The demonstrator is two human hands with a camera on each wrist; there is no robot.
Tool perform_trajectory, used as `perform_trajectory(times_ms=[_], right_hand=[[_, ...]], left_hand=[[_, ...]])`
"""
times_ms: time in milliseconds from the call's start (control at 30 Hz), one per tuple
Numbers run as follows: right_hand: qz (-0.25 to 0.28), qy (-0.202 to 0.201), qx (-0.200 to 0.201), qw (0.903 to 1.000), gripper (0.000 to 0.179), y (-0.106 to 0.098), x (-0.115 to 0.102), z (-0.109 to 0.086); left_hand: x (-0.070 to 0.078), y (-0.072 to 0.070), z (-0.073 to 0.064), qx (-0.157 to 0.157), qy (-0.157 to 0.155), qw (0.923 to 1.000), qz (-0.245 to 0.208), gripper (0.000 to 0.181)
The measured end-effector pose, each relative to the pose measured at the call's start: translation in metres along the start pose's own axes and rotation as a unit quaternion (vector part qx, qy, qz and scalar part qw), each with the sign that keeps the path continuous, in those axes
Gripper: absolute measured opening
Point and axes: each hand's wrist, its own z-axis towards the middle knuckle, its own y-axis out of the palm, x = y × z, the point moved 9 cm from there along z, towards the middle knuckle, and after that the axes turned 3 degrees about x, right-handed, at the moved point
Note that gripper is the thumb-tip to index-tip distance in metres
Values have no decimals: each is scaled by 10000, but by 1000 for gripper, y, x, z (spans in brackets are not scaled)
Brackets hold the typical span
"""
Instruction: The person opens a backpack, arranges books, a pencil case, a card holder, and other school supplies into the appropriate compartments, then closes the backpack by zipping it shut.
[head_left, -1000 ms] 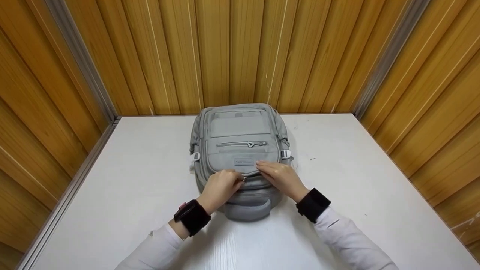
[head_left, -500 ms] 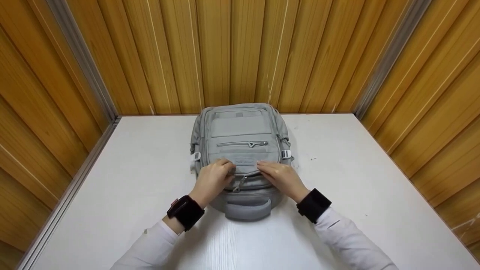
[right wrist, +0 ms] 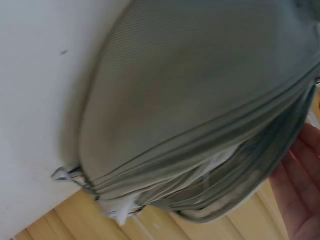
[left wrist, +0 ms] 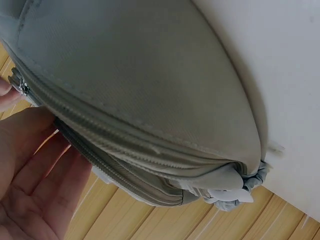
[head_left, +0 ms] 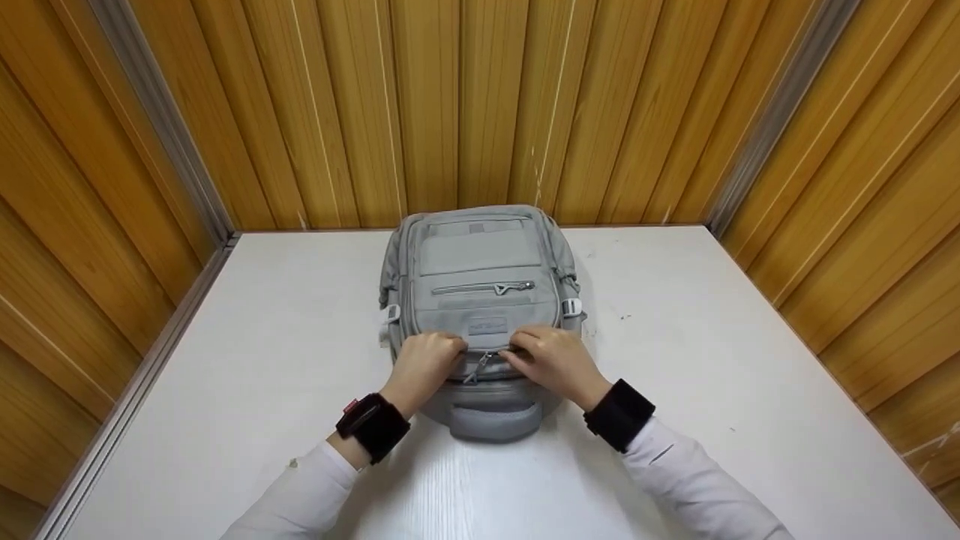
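A grey backpack point(head_left: 480, 251) lies front side up, its padded top handle point(head_left: 496, 424) toward me. My left hand point(head_left: 427, 369) pinches the edge of the front compartment just left of the zipper pull point(head_left: 477, 369). In the left wrist view the thumb of my left hand point(left wrist: 30, 165) is at the zip edge and its fingers lie along the front panel. My right hand point(head_left: 556, 365) pinches the same edge right beside the zip slider. The right wrist view shows the compartment point(right wrist: 220, 175) gaping on that side, the fingers of my right hand point(right wrist: 297, 182) against the front panel.
The backpack rests on a white table point(head_left: 292, 315) against a wood-patterned back wall point(head_left: 480, 112). Similar panels stand at both sides. A small zipped pocket point(head_left: 484, 288) crosses the bag's front, and white buckles point(head_left: 572, 308) sit at its sides.
My left hand has let go of the zipper pull and shifted left to the compartment's edge. My right hand has moved slightly left and in toward the slider, its fingers more curled.
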Motion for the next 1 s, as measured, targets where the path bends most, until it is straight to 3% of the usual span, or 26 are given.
perform_trajectory(times_ms=[200,533,800,1000], right_hand=[[-228,75,250,9994,31,2,-20,13],[-849,772,-605,9915,40,31,-21,14],[-401,1091,-1004,9881,33,34,-17,13],[-71,1050,-1069,9887,26,27,-11,3]], left_hand=[[2,-2,0,153,115,9996,211,10],[1,0,-2,125,84,9995,263,15],[3,-1,-3,281,193,9978,576,24],[2,2,-5,157,148,9992,326,21]])
